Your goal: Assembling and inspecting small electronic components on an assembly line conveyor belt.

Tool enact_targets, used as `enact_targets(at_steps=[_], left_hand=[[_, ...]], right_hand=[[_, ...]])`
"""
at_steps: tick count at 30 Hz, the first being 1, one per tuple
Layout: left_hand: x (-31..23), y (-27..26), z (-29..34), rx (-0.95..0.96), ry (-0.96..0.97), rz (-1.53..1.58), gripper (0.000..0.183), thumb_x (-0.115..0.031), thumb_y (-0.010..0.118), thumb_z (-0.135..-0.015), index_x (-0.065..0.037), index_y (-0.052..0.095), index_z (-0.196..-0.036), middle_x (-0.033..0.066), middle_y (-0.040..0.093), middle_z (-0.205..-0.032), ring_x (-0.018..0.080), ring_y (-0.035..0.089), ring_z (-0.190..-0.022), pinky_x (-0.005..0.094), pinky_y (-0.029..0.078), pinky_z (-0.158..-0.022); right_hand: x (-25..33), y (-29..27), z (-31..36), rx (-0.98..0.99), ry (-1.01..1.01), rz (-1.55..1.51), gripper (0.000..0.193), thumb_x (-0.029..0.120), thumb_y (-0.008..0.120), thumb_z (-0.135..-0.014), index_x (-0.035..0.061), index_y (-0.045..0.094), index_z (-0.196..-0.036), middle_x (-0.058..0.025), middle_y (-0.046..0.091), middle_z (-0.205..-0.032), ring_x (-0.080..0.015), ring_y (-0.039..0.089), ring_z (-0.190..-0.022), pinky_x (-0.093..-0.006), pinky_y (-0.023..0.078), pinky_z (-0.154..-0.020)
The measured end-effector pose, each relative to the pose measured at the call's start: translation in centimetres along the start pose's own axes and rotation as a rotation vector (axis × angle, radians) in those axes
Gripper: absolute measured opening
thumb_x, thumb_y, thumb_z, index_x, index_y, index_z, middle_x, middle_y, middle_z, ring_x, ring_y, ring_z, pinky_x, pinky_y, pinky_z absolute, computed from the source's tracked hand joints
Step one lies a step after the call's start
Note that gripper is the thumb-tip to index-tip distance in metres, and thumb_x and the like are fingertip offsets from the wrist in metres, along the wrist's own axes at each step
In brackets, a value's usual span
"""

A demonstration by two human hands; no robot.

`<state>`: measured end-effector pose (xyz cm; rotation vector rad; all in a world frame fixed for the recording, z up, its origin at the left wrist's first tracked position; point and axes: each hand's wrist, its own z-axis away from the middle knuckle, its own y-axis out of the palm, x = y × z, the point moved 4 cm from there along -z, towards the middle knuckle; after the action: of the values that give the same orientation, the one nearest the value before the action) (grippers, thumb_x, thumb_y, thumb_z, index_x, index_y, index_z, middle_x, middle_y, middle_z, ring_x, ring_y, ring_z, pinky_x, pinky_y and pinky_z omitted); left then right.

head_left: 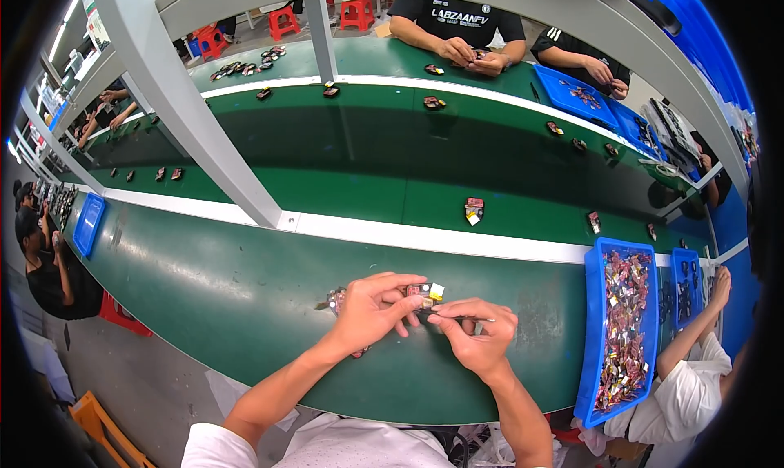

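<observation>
Above the green worktable (269,296), my left hand (366,311) is closed on a small electronic assembly (422,291) with a reddish board, a white tag and a yellow patch. Its thumb and fingers pinch it from the left. My right hand (480,341) grips a thin dark stick-like tool (474,318), its tip against the assembly's lower part; the exact tool kind cannot be made out. Another small assembly (336,300) lies on the table, partly covered by my left hand. A further reddish piece shows below my left wrist, mostly hidden.
At right stands a blue tray (585,345) heaped with small reddish boards. A conveyor belt (376,192) beyond the white rail carries spaced assemblies (474,211). A grey post (196,117) rises at the rail. Co-workers sit across the belt, at far left and close on my right.
</observation>
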<state>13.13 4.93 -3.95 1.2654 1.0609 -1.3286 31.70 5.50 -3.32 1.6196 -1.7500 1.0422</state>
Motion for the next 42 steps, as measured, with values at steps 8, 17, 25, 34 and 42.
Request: enact_targets(at_steps=[8, 17, 25, 34, 42], left_hand=[[0.1, 0.4, 0.1, -0.086, 0.014, -0.042, 0.026, 0.002, 0.065, -0.096, 0.010, 0.066, -0.121, 0.0128, 0.064, -0.099, 0.0167, 0.072, -0.073, 0.0246, 0.061, -0.054], [0.8, 0.1, 0.2, -0.066, -0.027, -0.010, 0.026, -0.002, 0.063, -0.098, 0.009, 0.062, -0.121, 0.0123, 0.067, -0.099, 0.0146, 0.070, -0.072, 0.0252, 0.060, -0.054], [1.1, 0.4, 0.4, -0.061, -0.061, 0.025, 0.025, -0.001, 0.059, -0.100, 0.008, 0.060, -0.123, 0.0129, 0.068, -0.099, 0.0151, 0.070, -0.073, 0.0262, 0.061, -0.056], [0.7, 0.8, 0.7, -0.167, -0.046, -0.053, 0.024, 0.000, 0.058, -0.100, 0.007, 0.060, -0.123, 0.0118, 0.070, -0.088, 0.0145, 0.070, -0.070, 0.0271, 0.060, -0.055], [0.7, 0.2, 0.2, -0.211, -0.051, -0.066, 0.018, -0.008, 0.066, -0.096, 0.005, 0.070, -0.107, 0.0094, 0.074, -0.078, 0.0115, 0.069, -0.060, 0.0248, 0.054, -0.050]], right_hand=[[0.4, 0.4, -0.1, 0.004, -0.168, 0.058, 0.015, -0.003, 0.085, -0.071, 0.0060, 0.074, -0.076, -0.0069, 0.077, -0.078, -0.0058, 0.054, -0.043, -0.0212, 0.039, -0.042], [1.2, 0.4, -0.1, 0.051, -0.180, 0.122, 0.015, -0.005, 0.082, -0.070, 0.0066, 0.075, -0.076, -0.0051, 0.077, -0.077, -0.0115, 0.065, -0.051, -0.0231, 0.046, -0.047], [0.8, 0.5, 0.1, 0.054, -0.183, 0.111, 0.015, -0.003, 0.083, -0.071, 0.0064, 0.074, -0.077, -0.0046, 0.077, -0.076, -0.0129, 0.067, -0.053, -0.0230, 0.048, -0.048], [0.9, 0.7, -0.1, 0.061, -0.185, 0.118, 0.015, -0.004, 0.083, -0.070, 0.0063, 0.074, -0.076, -0.0051, 0.077, -0.077, -0.0134, 0.068, -0.054, -0.0236, 0.048, -0.049], [0.9, 0.7, 0.1, 0.086, -0.181, 0.140, 0.014, -0.003, 0.083, -0.071, 0.0069, 0.075, -0.076, -0.0045, 0.077, -0.076, -0.0130, 0.068, -0.055, -0.0231, 0.049, -0.050]])
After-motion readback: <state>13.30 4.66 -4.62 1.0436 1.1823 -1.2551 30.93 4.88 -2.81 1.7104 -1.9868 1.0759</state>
